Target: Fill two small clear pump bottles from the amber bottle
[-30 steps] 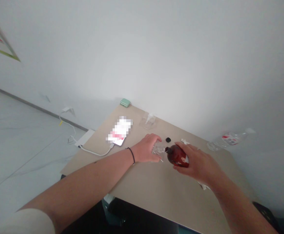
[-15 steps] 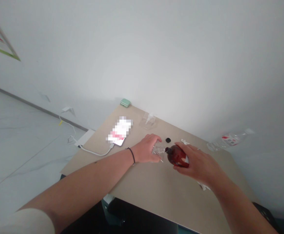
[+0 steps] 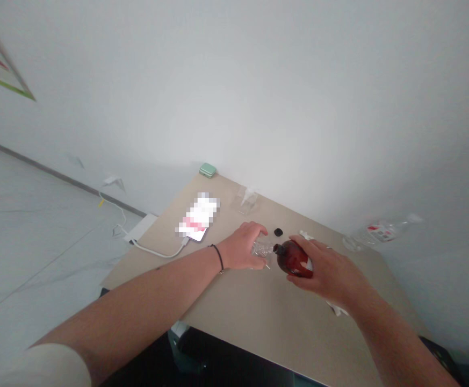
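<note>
My left hand [image 3: 247, 246] curves around a small clear container [image 3: 262, 248] on the table; its exact kind I cannot make out. My right hand [image 3: 323, 269] is closed around a brown bottle [image 3: 293, 259], which is tilted so its open dark neck points left, at the clear container. Whether liquid is flowing I cannot tell. Just beyond the bottle's neck lies a small black cap [image 3: 278, 232] on the table.
A phone [image 3: 199, 217] with a white cable [image 3: 157, 253] lies on the table [image 3: 258, 317]. Behind are a green case [image 3: 207, 170] and a clear box with white tissue [image 3: 246, 199]. An empty plastic bottle [image 3: 381, 232] is at the right, near the wall.
Both hands, the brown bottle and the clear container stay almost in the same place. Only a slight shift of the whole view shows.
</note>
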The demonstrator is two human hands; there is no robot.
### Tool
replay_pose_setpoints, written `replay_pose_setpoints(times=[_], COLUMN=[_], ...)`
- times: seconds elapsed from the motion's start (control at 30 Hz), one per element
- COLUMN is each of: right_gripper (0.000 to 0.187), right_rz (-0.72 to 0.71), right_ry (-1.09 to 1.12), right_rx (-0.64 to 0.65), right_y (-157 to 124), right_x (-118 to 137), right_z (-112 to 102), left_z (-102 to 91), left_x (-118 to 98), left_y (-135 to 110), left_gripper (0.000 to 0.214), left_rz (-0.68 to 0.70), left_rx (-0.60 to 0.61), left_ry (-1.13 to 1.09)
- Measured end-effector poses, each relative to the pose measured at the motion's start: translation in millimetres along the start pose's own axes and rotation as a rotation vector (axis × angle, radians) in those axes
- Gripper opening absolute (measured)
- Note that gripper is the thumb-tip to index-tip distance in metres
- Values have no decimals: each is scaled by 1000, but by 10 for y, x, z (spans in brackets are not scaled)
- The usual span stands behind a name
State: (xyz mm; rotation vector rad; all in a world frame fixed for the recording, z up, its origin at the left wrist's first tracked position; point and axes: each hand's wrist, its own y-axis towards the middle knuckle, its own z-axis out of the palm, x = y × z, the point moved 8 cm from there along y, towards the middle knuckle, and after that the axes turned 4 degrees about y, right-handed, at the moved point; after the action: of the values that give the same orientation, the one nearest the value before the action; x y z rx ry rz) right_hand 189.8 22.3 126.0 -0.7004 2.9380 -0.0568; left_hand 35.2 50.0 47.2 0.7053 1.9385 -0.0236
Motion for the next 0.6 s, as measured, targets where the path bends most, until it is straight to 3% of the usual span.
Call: replay_pose_setpoints(times=[0.6], right_gripper=[72], right_rz=[32], right_ry=[-6], right_rx=[33], right_y=[-1], right_x=[10], right_z=[0], left_z=[14], left_x=[2], left_y=[-9], left_gripper=[63], left_rz=[8], left_rx=[4], left_ry=[-2])
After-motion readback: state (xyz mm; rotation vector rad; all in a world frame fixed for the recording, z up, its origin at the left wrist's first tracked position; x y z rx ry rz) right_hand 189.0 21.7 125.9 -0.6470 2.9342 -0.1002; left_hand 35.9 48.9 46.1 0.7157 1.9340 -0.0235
